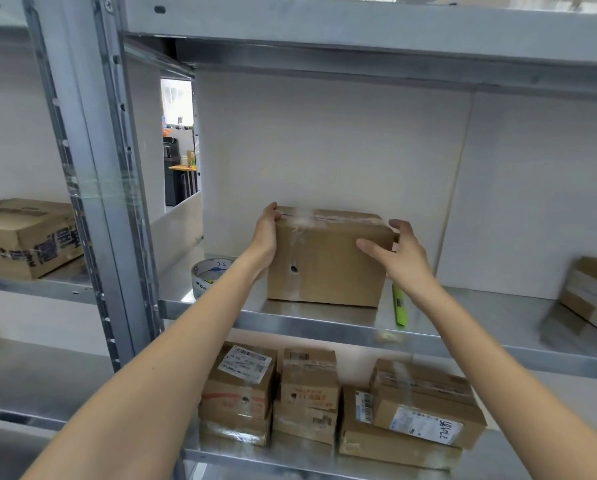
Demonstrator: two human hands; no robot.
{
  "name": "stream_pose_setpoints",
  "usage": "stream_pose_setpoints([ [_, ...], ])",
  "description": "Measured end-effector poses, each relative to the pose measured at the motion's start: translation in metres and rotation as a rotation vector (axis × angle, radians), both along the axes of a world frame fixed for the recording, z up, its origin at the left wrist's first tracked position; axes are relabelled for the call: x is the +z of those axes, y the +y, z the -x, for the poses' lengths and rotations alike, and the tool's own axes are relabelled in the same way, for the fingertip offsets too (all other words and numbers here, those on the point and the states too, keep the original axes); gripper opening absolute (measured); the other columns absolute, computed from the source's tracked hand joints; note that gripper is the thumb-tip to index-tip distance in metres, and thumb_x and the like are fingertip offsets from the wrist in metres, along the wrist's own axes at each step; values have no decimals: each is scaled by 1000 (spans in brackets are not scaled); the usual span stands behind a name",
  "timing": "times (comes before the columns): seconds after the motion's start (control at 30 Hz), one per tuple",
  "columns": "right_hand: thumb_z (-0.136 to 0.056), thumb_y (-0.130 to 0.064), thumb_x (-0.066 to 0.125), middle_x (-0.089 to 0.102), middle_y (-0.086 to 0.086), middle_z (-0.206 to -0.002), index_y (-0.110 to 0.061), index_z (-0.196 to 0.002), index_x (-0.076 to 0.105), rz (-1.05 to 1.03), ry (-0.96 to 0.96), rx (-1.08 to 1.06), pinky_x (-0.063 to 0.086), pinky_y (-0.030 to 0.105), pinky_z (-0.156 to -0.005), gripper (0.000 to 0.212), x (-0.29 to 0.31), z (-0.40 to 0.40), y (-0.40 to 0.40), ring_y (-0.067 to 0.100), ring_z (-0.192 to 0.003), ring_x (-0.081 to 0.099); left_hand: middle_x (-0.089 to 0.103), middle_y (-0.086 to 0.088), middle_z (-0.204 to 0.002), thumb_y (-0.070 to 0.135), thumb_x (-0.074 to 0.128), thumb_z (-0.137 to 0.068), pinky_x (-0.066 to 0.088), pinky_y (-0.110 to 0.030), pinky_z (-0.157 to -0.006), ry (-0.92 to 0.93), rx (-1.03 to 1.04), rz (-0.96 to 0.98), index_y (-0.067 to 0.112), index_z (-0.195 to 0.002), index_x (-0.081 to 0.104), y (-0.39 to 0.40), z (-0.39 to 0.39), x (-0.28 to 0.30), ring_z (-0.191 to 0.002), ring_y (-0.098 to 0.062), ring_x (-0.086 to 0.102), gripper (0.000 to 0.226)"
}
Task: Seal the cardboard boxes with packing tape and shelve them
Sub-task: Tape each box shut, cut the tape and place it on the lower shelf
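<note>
A brown cardboard box (324,261) stands on the middle metal shelf (324,323), with clear tape across its top seam and down its front. My left hand (265,233) lies flat against the box's left side, fingertips at the top edge. At the box's right corner is my right hand (399,254), its thumb across the front face and its fingers spread by the side; whether they touch is unclear. A roll of packing tape (208,275) lies on the shelf left of the box, behind my left forearm.
A green utility knife (399,304) lies on the shelf right of the box. Another taped box (593,296) sits at the far right. Several labelled boxes (307,396) fill the lower shelf. A steel upright (96,174) divides off the left bay, where a large box (26,237) rests.
</note>
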State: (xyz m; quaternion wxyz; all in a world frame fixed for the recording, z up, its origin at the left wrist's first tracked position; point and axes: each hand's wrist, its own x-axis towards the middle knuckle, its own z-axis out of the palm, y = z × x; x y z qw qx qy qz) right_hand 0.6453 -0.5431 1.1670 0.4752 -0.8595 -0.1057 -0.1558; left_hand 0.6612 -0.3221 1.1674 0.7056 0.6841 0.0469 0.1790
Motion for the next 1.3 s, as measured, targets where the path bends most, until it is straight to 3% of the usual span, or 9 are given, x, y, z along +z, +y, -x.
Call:
stream_pose_setpoints([
  [0.23, -83, -69, 54, 63, 8, -114, -12, -122, 53, 66, -180, -190, 50, 43, -86, 69, 28, -8, -5, 32, -106, 59, 37, 2, -154, 82, 21, -82, 26, -41, -117, -36, -78, -178, 28, -151, 31, 3, 11, 4, -140, -18, 36, 88],
  [0.3, -88, -68, 49, 62, 10, -118, -10, -123, 52, 145, -86, -201, 44, 36, -78, 69, 31, -12, -3, 33, -109, 58, 53, 0, -142, 84, 22, -82, 41, -41, -107, 36, -163, -223, 29, -143, 44, 6, 15, 6, -126, -19, 53, 86],
  [0.43, -93, -68, 37, 54, 17, -131, -4, -139, 39, 244, 74, -228, 39, 33, -78, 79, 24, -21, 4, 34, -116, 54, 75, 2, -81, 58, 28, -101, 54, -30, -72, 87, -249, -28, 23, -101, 66, 8, 11, 0, -73, -15, 71, 51],
  [0.67, -99, -58, 32, 51, 20, -138, -4, -131, 48, 447, 365, -188, 39, 33, -85, 65, 27, -46, 11, 34, -120, 52, 67, -1, -60, 38, 43, -101, 48, -18, -46, 161, -264, 155, 16, -89, 63, 5, -4, -20, -48, -12, 62, 32],
  [0.77, -101, -57, 28, 50, 19, -139, -4, -134, 49, 555, 410, -179, 38, 33, -87, 66, 25, -52, 11, 34, -122, 50, 62, -5, -67, 34, 46, -100, 46, -17, -45, 179, -259, 173, 14, -85, 62, 5, -9, -25, -47, -13, 61, 30],
  [0.87, -99, -60, 24, 43, 17, -145, -4, -141, 42, 801, 208, -333, 32, 44, -105, 73, 39, -50, 21, 34, -132, 41, 63, -5, -71, 35, 45, -100, 48, -19, -47, 160, -274, 190, 14, -89, 63, 7, -13, -29, -50, -15, 62, 30],
  [0.97, -104, -49, 13, 32, 13, -155, -8, -148, 33, 758, 44, -31, 18, 51, -117, 64, 62, -47, 55, 28, -142, 30, 65, -3, -70, 35, 42, -101, 49, -22, -52, 135, -258, 174, 15, -91, 63, 5, -16, -34, -53, -14, 62, 31],
  [1.1, -105, -46, 7, 10, 7, -164, -14, -157, 10, 790, 164, 281, 5, 48, -121, 61, 53, -42, 97, 23, -150, 8, 69, 0, -62, 36, 36, -103, 49, -19, -49, 129, -267, 154, 14, -90, 63, 2, -18, -36, -53, -12, 65, 37],
  [1.3, -103, -49, 4, -5, -1, -164, -17, -157, -1, 899, 241, 318, -5, 46, -121, 63, 33, -47, 89, 13, -150, -7, 66, -18, -108, 30, 39, -103, 52, -18, -51, 126, -189, 191, 3, -125, 57, -5, -18, -35, -80, -20, 65, 40],
])
